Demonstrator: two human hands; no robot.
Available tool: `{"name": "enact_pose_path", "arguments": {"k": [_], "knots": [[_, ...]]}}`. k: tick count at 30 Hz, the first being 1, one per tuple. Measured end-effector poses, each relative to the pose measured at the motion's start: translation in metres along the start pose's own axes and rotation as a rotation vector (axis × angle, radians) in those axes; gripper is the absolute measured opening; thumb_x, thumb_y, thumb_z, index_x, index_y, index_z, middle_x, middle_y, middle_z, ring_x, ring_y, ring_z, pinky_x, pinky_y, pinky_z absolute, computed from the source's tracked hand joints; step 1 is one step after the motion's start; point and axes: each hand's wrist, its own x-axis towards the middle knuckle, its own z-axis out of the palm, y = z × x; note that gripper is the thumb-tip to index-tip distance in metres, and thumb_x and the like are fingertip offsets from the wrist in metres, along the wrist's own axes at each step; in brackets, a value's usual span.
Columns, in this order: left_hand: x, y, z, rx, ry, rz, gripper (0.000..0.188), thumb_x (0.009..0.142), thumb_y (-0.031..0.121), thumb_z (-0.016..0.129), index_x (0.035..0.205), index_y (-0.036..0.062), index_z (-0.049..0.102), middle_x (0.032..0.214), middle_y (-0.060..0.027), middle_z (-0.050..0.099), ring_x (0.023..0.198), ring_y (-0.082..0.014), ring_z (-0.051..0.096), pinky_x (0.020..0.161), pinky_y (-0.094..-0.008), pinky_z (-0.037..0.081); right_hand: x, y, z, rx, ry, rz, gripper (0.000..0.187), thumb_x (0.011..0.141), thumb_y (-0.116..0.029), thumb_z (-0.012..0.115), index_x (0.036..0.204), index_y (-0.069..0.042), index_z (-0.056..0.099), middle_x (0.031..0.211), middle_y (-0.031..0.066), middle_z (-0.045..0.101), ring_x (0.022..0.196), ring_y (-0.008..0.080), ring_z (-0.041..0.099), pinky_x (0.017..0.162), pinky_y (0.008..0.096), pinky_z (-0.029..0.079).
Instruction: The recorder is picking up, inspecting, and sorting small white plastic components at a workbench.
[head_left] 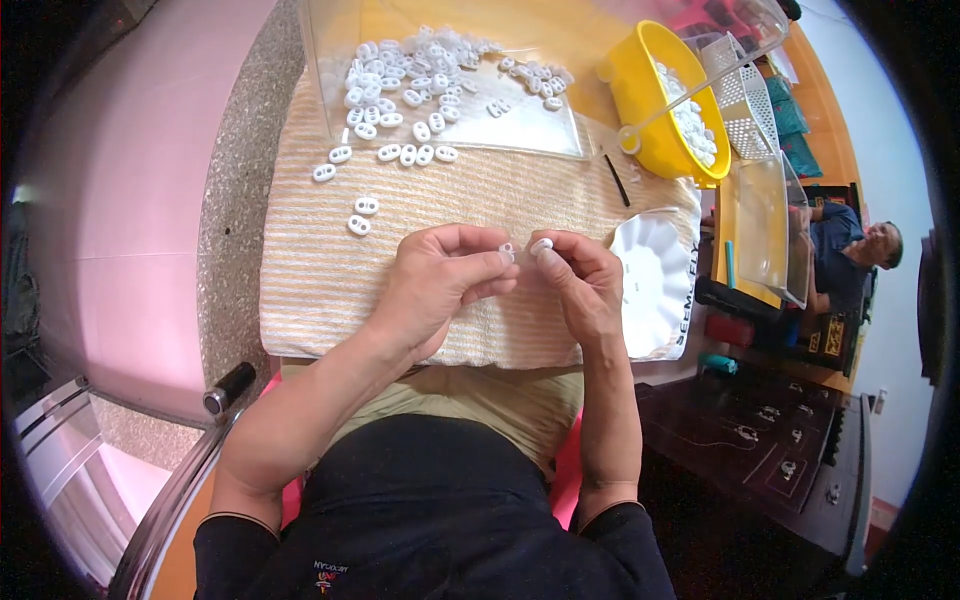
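My two hands are close together over the middle of a striped towel. My left hand pinches a small whitish plastic part with a ring-like end between thumb and forefinger. A short distance to its right, my right hand grips a white oval plastic piece between thumb and fingertips. Two white oval two-hole pieces lie on the towel to the left of my hands. Farther away, a short row of the same pieces sits before a larger pile.
A clear plastic panel lies at the far side. At the far right stands a yellow basin holding white pieces. A thin black stick and a white scalloped dish are on the right. Another person sits beyond, beside clear bins.
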Motion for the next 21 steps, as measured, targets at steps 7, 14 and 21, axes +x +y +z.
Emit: {"name": "enact_pose_path", "arguments": {"k": [7, 14, 21], "knots": [[0.000, 0.001, 0.001, 0.002, 0.012, -0.022, 0.017, 0.086, 0.000, 0.064, 0.103, -0.0033, 0.061, 0.094, -0.0118, 0.068, 0.080, -0.0158, 0.068, 0.075, -0.0270, 0.058, -0.001, 0.003, 0.000, 0.080, -0.042, 0.031, 0.027, 0.088, -0.006, 0.066, 0.113, 0.003, 0.061, 0.094, 0.0042, 0.068, 0.083, 0.0092, 0.062, 0.076, 0.0216, 0.050], [0.000, 0.001, 0.001, -0.010, 0.019, -0.026, 0.017, 0.086, 0.000, 0.064, 0.103, -0.0031, 0.061, 0.093, -0.0120, 0.068, 0.080, -0.0157, 0.068, 0.075, -0.0272, 0.058, -0.002, 0.006, -0.002, 0.026, -0.052, 0.030, 0.028, 0.089, -0.002, 0.063, 0.116, 0.007, 0.059, 0.097, 0.0086, 0.068, 0.085, 0.0122, 0.065, 0.077, 0.0253, 0.053], [-0.001, 0.002, 0.002, 0.025, -0.001, -0.022, 0.018, 0.086, 0.000, 0.064, 0.103, -0.0032, 0.061, 0.093, -0.0126, 0.069, 0.081, -0.0165, 0.068, 0.075, -0.0282, 0.058, -0.001, 0.011, -0.002, 0.080, -0.068, 0.024, 0.034, 0.086, -0.001, 0.068, 0.118, 0.004, 0.058, 0.099, 0.0064, 0.067, 0.087, 0.0104, 0.063, 0.077, 0.0233, 0.052]]}}
